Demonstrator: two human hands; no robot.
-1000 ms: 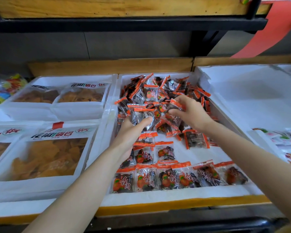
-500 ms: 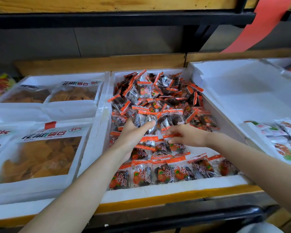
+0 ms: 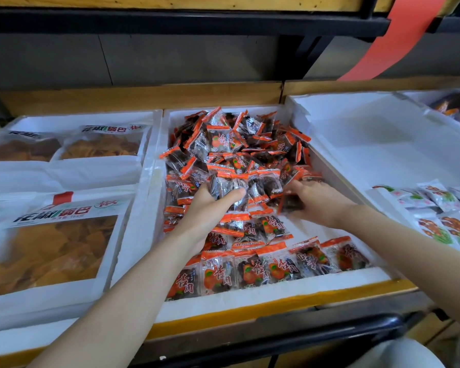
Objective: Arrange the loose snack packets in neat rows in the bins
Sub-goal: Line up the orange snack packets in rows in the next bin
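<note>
White bin (image 3: pixel 276 292): heap (image 3: pixel 239 144) at back, neat row (image 3: pixel 271 264) at front, unchanged. Right hand (image 3: pixel 320 205) moved from second row (image 3: pixel 252 229) to heap's near edge, blurred, grip can't tell. Left hand (image 3: pixel 207 213) still clutches packet bundle (image 3: pixel 233 185), thumb across it.

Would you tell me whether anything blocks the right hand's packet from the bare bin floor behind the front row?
Nothing visible does: the right hand holds its packet at the edge of the bare floor, just right of the partly laid second row.

grey wall (image 3: pixel 64 59) behind black shelf rail (image 3: pixel 170 22)
</note>
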